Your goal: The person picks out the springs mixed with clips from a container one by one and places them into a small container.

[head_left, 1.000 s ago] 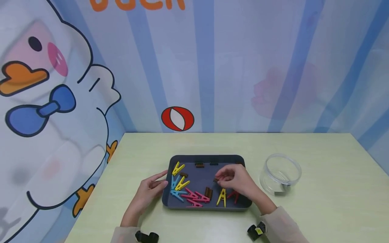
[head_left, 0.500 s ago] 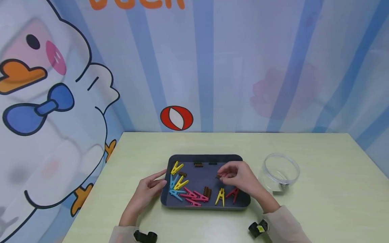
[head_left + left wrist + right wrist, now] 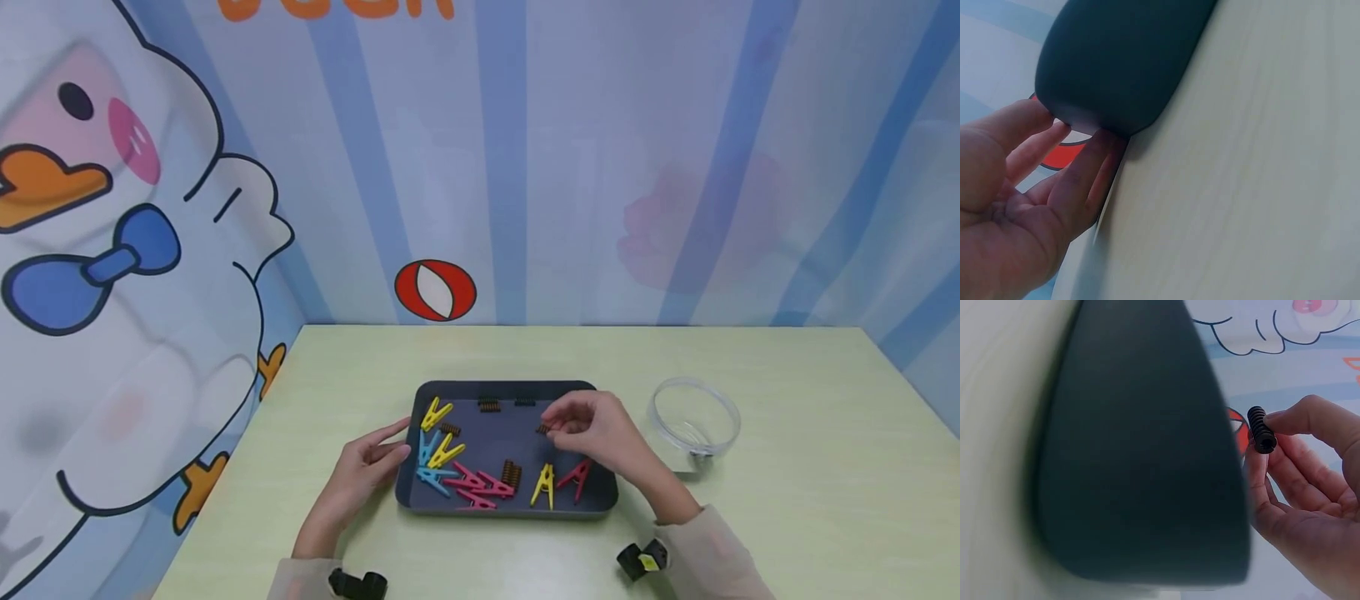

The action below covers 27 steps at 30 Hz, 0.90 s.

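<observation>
Thumb and fingers of my right hand (image 3: 596,432) pinch a small dark coil spring (image 3: 1262,430) above the right part of a dark grey tray (image 3: 525,511). In the head view, the fingers partly cover that spring. At the tray's left wall, my left hand (image 3: 362,471) rests its fairly straight fingers against the outside. Inside the tray lie yellow clothespins (image 3: 543,483), blue clothespins (image 3: 433,477) and pink-red clothespins (image 3: 495,485). More coil springs (image 3: 512,474) are scattered among them, some along the back wall.
A clear round container (image 3: 693,417) stands on the table right of the tray, with a small metallic-looking item at its lower front. The pale wooden table (image 3: 810,467) ends at a printed cloth backdrop (image 3: 562,167) behind and at the left.
My right hand has shifted slightly right and up over the tray with the spring pinched in it. The left hand stays at the tray's left wall. The head view drifts slightly.
</observation>
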Each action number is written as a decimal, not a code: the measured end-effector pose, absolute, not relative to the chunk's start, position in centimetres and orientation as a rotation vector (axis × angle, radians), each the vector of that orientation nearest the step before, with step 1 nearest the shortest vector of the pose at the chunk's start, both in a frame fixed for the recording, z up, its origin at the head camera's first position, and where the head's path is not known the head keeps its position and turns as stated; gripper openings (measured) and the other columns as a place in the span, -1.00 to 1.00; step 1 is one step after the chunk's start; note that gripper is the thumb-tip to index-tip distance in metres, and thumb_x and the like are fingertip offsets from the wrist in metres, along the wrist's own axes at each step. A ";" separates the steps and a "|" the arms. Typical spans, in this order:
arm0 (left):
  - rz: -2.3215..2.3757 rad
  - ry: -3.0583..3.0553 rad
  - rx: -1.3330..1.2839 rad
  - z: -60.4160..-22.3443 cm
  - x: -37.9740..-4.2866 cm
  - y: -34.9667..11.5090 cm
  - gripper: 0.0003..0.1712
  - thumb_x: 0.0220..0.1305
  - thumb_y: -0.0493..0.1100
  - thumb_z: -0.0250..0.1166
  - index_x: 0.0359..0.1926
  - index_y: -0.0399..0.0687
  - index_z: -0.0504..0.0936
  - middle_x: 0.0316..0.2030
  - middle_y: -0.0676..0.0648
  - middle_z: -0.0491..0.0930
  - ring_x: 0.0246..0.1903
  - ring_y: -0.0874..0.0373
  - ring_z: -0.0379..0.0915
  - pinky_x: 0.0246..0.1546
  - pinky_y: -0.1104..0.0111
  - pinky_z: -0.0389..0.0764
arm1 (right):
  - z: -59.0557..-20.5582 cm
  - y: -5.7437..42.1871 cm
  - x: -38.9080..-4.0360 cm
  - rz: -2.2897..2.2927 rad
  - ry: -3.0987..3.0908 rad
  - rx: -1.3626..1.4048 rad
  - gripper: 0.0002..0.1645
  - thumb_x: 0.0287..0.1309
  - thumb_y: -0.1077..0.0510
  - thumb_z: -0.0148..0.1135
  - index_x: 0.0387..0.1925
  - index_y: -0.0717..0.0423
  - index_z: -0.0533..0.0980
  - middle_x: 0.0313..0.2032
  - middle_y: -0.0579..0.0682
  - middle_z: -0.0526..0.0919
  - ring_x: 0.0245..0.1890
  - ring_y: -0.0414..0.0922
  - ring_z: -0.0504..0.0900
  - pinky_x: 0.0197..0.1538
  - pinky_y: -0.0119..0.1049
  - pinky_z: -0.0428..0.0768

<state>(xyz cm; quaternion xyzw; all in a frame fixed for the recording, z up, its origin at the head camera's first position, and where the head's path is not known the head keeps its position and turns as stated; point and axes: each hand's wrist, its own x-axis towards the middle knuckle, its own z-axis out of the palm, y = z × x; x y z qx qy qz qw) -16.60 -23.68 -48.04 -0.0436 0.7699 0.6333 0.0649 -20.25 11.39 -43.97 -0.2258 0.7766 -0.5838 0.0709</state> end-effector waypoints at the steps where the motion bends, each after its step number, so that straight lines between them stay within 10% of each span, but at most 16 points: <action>1: 1.907 2.330 -0.130 -48.0 -16.6 -23.7 -0.47 0.38 -0.27 0.28 0.35 -0.05 0.50 0.15 -0.27 0.57 0.12 -0.09 0.55 0.05 0.14 0.61 | -43.8 11.5 -20.2 -1.755 2.340 -0.682 -0.75 0.06 0.47 0.34 -0.17 0.34 0.64 -0.25 0.15 0.71 -0.28 0.00 0.69 -0.23 -0.33 0.69; 27: 1.915 2.326 -0.115 -48.0 -16.6 -23.6 -0.47 0.39 -0.31 0.26 0.36 -0.11 0.49 0.16 -0.30 0.56 0.13 -0.10 0.54 0.05 0.17 0.61 | -41.3 14.8 -19.5 -1.811 2.468 -0.587 -0.74 0.07 0.45 0.32 -0.15 0.31 0.64 -0.23 0.12 0.71 -0.30 -0.04 0.66 -0.19 -0.31 0.67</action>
